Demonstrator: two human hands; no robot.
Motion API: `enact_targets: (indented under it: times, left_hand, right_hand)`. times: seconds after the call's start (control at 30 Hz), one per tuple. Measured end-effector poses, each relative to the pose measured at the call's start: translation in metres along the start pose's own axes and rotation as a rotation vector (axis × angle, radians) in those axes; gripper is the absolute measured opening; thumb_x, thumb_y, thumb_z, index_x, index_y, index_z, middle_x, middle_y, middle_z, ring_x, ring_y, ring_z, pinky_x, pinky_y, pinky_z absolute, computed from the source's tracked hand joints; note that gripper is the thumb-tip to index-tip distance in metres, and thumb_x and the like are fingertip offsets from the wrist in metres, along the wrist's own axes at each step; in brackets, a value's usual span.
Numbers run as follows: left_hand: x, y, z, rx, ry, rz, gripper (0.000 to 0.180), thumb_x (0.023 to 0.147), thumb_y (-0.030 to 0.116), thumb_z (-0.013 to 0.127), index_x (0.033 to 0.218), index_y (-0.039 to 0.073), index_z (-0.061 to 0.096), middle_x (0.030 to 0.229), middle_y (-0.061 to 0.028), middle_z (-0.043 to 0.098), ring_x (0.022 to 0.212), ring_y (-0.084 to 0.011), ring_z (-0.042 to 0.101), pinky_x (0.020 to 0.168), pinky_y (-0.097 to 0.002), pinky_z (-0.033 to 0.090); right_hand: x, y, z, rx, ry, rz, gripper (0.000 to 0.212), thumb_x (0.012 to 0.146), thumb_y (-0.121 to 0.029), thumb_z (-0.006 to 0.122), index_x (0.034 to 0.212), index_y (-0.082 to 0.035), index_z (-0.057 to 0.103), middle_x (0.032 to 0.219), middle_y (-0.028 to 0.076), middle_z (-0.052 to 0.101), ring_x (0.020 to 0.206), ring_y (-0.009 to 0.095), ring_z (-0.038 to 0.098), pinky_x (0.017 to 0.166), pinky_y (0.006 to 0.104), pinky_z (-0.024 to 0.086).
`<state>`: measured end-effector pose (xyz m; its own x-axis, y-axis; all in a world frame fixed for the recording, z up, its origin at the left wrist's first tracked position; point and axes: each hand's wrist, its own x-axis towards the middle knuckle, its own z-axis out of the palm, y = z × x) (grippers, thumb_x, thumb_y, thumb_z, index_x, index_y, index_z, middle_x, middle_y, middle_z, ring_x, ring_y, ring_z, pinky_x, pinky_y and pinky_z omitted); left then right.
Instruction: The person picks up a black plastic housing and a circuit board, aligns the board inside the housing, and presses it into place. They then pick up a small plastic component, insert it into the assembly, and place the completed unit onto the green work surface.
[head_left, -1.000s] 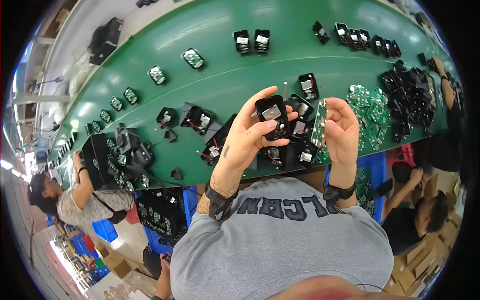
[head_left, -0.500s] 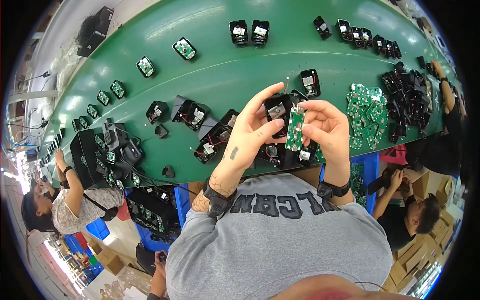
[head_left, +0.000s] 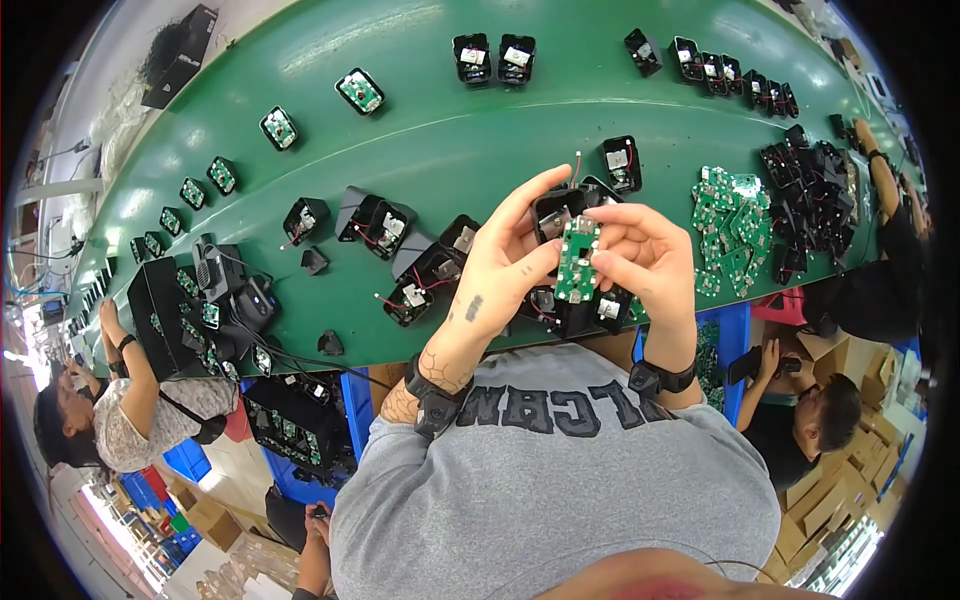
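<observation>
My left hand (head_left: 498, 278) curls round a black plastic housing (head_left: 548, 207), whose thin red wire with a white plug sticks up past my fingers. In my right hand (head_left: 655, 257), a green circuit board (head_left: 577, 265) is pinched by its right edge between thumb and fingers. The board stands upright over the housing and hides part of it. My left thumb tip reaches the board's left edge; whether it presses on it I cannot tell. Beneath my hands lie more black housings (head_left: 608, 308) with white parts inside. Another open housing (head_left: 621, 163) stands just beyond my right fingers.
A heap of green boards (head_left: 735, 225) lies right of my hands, with a pile of black housings (head_left: 810, 200) beyond. Wired housings (head_left: 383, 228) sit at my left. Board-fitted housings (head_left: 360, 91) line the green table (head_left: 440, 130). Co-workers (head_left: 150, 400) are at both sides.
The circuit board has moved slightly left over the housing and turned its face more toward me. My left hand keeps its hold. The whole view has shifted a little.
</observation>
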<state>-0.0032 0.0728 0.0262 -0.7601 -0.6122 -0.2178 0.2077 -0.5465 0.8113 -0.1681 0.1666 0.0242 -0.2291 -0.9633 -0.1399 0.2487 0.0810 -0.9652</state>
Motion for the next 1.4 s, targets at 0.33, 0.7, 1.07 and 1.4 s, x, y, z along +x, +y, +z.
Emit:
enact_targets:
  times: [0.33,0.7,1.07,1.4]
  left_hand:
    - [0.0,-0.01,-0.007,0.05,-0.083,0.116,0.075,0.081,-0.001,0.064,0.148,0.009,0.032,0.132,-0.01,0.048,0.115,-0.0175,0.053,0.097,-0.0311,0.045]
    - [-0.004,-0.009,-0.005,-0.055,-0.108,0.02,0.078,0.082,0.003,0.069,0.149,0.009,0.028,0.127,-0.0114,0.051,0.111,-0.0189,0.056,0.089,-0.0353,0.054]
    - [-0.01,0.0,-0.014,0.075,-0.151,-0.112,0.073,0.086,0.002,0.064,0.149,0.014,0.031,0.121,-0.0082,0.056,0.1,-0.0158,0.062,0.077,-0.0309,0.059]
    - [-0.009,-0.008,-0.019,0.108,-0.22,-0.115,0.071,0.084,0.001,0.065,0.147,0.004,0.032,0.132,-0.0112,0.05,0.096,-0.0216,0.067,0.079,-0.0298,0.056]
  right_hand:
    - [-0.004,-0.001,0.017,-0.332,0.125,-0.172,0.036,0.078,0.012,0.066,0.112,0.004,0.063,0.083,0.005,0.063,0.069,0.007,0.061,0.061,0.0192,0.047]
    - [-0.006,-0.001,0.017,-0.416,0.192,-0.351,0.039,0.076,0.015,0.065,0.113,0.002,0.065,0.082,0.004,0.06,0.072,0.007,0.06,0.064,0.0187,0.045]
    - [0.001,-0.015,-0.002,-0.88,-0.104,-0.633,0.041,0.066,-0.002,0.072,0.105,-0.012,0.07,0.124,0.008,0.061,0.12,0.033,0.051,0.097,0.0441,0.044]
    - [0.004,-0.015,-0.001,-0.907,-0.172,-0.722,0.03,0.067,-0.004,0.075,0.097,-0.009,0.069,0.111,0.005,0.066,0.116,0.031,0.056,0.094,0.043,0.046]
